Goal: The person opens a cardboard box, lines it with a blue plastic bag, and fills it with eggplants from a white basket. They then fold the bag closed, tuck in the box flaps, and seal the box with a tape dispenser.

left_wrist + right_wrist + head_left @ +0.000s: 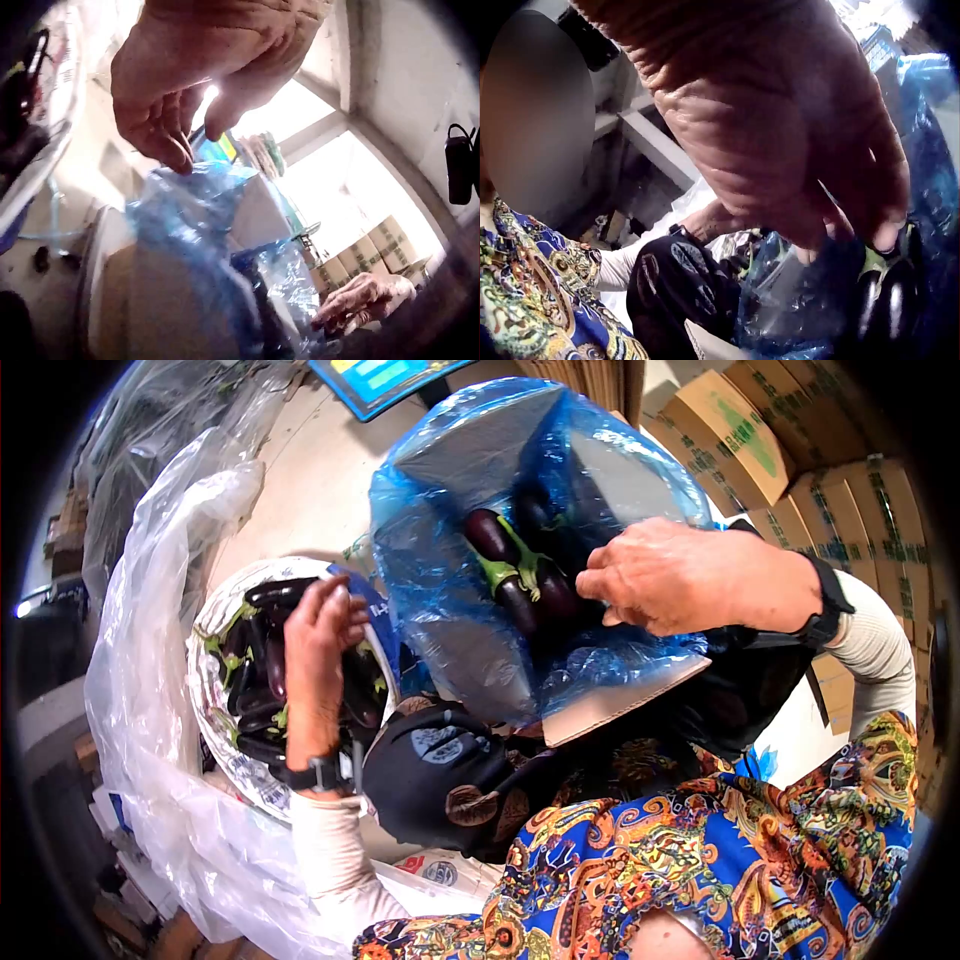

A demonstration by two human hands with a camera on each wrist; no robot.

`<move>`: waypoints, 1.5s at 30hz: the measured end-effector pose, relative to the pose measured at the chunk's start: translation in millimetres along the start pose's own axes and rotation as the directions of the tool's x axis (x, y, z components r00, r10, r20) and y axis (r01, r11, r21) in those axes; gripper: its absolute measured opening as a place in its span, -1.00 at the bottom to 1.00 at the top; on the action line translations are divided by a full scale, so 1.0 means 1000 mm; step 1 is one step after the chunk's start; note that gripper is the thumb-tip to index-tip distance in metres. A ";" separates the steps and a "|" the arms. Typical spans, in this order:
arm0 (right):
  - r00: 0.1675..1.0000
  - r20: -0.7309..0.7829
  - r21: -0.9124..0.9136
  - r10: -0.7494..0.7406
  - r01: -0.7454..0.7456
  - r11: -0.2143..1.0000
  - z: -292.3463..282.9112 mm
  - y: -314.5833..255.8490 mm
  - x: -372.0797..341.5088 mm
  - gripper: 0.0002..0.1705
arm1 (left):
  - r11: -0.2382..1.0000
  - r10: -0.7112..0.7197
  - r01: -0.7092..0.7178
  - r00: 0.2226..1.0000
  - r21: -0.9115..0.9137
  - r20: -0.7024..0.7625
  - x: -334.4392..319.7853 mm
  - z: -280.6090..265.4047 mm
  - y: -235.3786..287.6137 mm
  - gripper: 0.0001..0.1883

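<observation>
My right hand [665, 575] is over a carton lined with blue plastic film [430, 600], fingers loosely bent and nothing visible in them. Several dark purple eggplants [517, 605] with green stems lie inside. In the right wrist view, a fingertip overlaps the green cap of an eggplant [889, 300]. On the left, my left hand [315, 650] hangs above a round white basket [215, 735] heaped with eggplants [262, 715]. Its fingers curve loosely around empty air, as the left wrist view also shows of this hand [202, 82].
A blue-framed scale display [385, 380] stands beyond the carton. Cardboard boxes [725, 435] are stacked at the right. Clear plastic sheeting [150, 620] drapes along the left, beside the basket. A cardboard flap [625, 700] sticks out at the carton's near side, by the person's dark-trousered legs [440, 770].
</observation>
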State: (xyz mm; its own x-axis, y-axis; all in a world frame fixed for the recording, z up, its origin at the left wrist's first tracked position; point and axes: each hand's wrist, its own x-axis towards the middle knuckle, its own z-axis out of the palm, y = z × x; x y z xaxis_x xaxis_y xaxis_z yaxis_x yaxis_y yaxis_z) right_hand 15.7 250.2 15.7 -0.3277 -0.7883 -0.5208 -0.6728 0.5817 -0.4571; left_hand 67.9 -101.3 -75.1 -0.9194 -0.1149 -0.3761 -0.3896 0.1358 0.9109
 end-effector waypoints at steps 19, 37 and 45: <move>0.771 -0.495 -0.120 0.401 -0.517 0.847 -0.003 0.148 0.039 -0.25 | 0.914 -0.344 0.234 0.880 -0.332 -0.327 -0.156 -0.029 -0.140 -0.65; 0.642 -0.477 -0.071 0.600 -0.709 0.701 0.006 0.164 0.064 -0.04 | 0.121 0.009 0.376 0.925 0.918 -0.380 -0.084 -0.182 -0.244 -0.47; 0.702 -0.583 -0.089 0.409 -0.555 0.827 0.024 0.207 0.058 -0.26 | 0.616 0.293 0.246 0.810 0.748 -0.507 -0.129 -0.234 -0.204 -0.44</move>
State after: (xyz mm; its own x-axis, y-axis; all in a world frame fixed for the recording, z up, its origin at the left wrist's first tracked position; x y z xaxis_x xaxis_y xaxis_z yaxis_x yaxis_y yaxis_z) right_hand -126.8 329.9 -126.8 -0.8919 -0.4325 -0.1322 -0.4333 0.9009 -0.0245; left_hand 279.0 -344.3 -172.7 -0.8321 -0.5525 0.0484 -0.5060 0.7920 0.3416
